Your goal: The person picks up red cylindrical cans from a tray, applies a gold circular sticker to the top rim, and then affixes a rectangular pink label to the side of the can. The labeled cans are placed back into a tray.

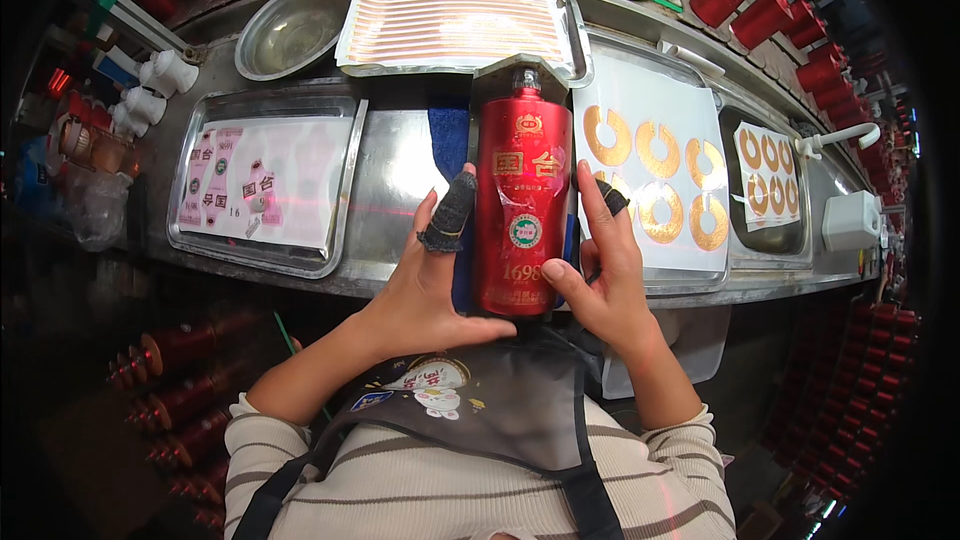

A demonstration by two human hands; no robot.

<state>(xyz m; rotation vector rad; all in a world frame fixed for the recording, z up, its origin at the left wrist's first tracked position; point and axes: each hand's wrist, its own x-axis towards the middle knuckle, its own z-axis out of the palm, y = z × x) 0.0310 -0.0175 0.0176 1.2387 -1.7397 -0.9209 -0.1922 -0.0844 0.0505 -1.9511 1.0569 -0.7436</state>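
Bottle (522, 202), red and glossy with gold marks and a round emblem on its front, lies along the middle of the steel worktop (392, 180), cap pointing away from the person and base toward the apron (510, 400). It rests over a blue cloth (448, 135) that shows on its left side.

Left hand (425, 285) cups the bottle's lower left side, thumb lying under the base and fingers loosely curved alongside; a dark knitted finger cot (450, 212) covers one raised finger. Right hand (600, 270) is against the lower right side, thumb pressed onto the front near the base and fingers stretched up along the edge, one fingertip also in a dark cot. Both hands are open around the bottle rather than closed into a fist.

Left of the bottle sits a tray (262, 180) holding a white sheet of red and pink labels. Behind the cap is another tray with a sheet of thin orange strips (458, 25), and beside that a round steel bowl (293, 28). Just right of the bottle, a white sheet of gold rings (655, 155) lies in a tray, and further right a smaller sheet of rings (768, 168). More red bottles (765, 5) line the far edge, and others lie stacked low on the left.
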